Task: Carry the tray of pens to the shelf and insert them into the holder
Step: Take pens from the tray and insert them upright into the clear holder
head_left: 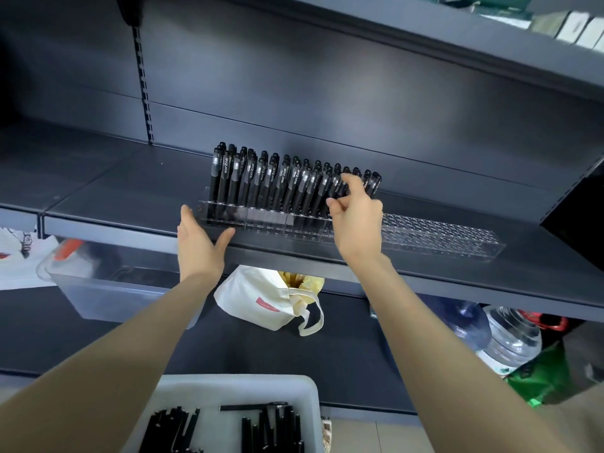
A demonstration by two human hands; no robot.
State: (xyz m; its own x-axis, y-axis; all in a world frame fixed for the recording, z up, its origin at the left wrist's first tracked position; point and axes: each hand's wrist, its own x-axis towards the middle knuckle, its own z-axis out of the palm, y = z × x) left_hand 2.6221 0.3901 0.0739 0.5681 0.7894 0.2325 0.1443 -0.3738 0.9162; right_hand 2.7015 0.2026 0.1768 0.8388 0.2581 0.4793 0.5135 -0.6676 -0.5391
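A clear plastic pen holder [441, 233] lies along the front of the dark shelf [130, 204]. Its left half is filled with several upright black pens [261, 184]; its right half has bare holes. My left hand [199, 243] is open, its palm against the holder's left end at the shelf edge. My right hand [358, 217] reaches among the rightmost standing pens, its fingers pinched around one of them. Below, at the bottom edge, a white tray [307, 397] holds several loose black pens [271, 429].
On the lower shelf stand a clear plastic bin [98, 289], a white cloth bag [261, 302] and a large water bottle [510, 338]. An upper shelf [425, 37] overhangs the holder. A black panel [578, 207] closes the shelf's right side.
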